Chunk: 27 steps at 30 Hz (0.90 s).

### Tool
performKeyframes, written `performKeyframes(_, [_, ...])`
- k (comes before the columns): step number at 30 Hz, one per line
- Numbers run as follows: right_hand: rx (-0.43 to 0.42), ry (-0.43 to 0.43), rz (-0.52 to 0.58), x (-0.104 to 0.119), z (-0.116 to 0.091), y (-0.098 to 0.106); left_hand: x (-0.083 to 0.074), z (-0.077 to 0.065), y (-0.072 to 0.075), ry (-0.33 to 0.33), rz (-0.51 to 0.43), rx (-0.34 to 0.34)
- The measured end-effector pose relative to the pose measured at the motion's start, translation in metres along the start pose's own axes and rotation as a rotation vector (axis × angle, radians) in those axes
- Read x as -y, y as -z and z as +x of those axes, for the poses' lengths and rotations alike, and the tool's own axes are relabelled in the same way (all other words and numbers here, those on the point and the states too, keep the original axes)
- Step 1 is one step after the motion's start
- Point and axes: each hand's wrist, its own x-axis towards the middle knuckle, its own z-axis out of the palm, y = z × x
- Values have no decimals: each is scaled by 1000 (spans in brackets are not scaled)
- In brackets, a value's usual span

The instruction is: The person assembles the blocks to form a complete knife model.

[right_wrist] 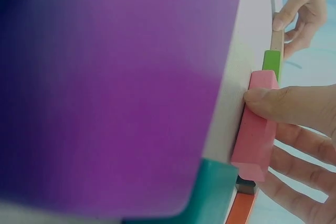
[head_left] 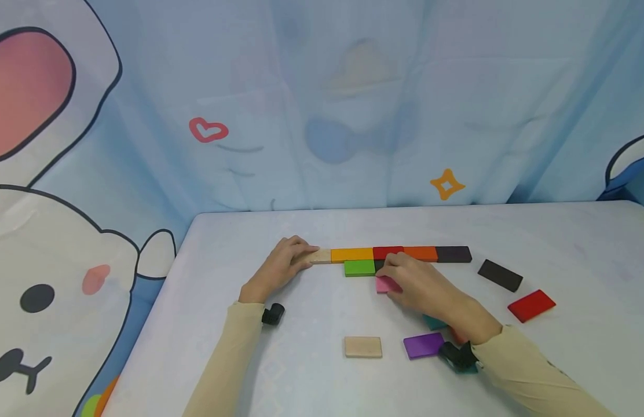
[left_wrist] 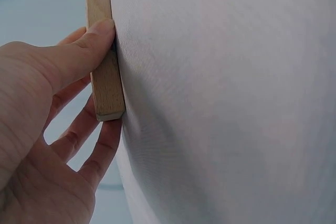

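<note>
A row of coloured blocks runs across the table: a plain wooden block [head_left: 322, 256], a yellow block [head_left: 351, 255], a red block [head_left: 387, 252], an orange block [head_left: 421, 253] and a black block [head_left: 454, 253]. My left hand [head_left: 280, 267] pinches the plain wooden block at the row's left end, thumb on its near side. Along the row's near side lie a green block [head_left: 359, 268] and a dark block [head_left: 379, 264], partly covered by my right hand [head_left: 423, 286]. That hand grips a pink block [right_wrist: 254, 135] between thumb and fingers, just nearer than the dark block.
Nearer me lie another plain wooden block [head_left: 363, 347], a purple block [head_left: 424, 346] and teal blocks [head_left: 433, 322], partly hidden by the right arm. A loose black block [head_left: 500, 275] and a red block [head_left: 531, 305] lie to the right. A printed curtain [head_left: 353, 174] hangs behind the table.
</note>
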Motion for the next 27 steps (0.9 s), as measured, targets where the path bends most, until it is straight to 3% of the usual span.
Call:
performKeyframes(6, [19,21,-35,1,-1,0,1,0,-1,-2,0,-5])
performKeyframes(27, [-40,123,-50,0,5,2,-1,1,0,24,9,10])
